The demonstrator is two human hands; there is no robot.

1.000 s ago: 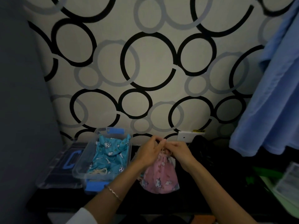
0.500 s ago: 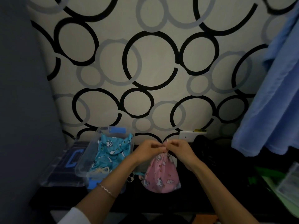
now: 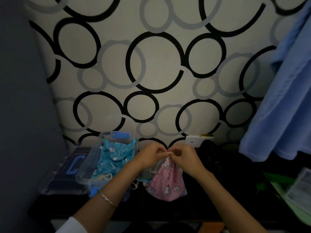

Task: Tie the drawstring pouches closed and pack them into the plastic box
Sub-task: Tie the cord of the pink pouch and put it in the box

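Both hands pinching the white drawstring (image 3: 169, 152) at the pink pouch (image 3: 167, 182) neck: left hand (image 3: 151, 155), right hand (image 3: 184, 157). Blue pouch (image 3: 112, 158) sitting in the plastic box (image 3: 87, 167) (lid (image 3: 67, 170) lying alongside).

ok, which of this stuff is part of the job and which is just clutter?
Job: pink pouch; drawstring, pinched by left hand and right hand; blue pouch inside plastic box; box lid beside it.
Lying about: hanging blue cloth, wall socket, clear container at right.

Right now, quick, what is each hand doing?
Left hand: pinches the white cord of the pink pouch.
Right hand: pinches the same cord.
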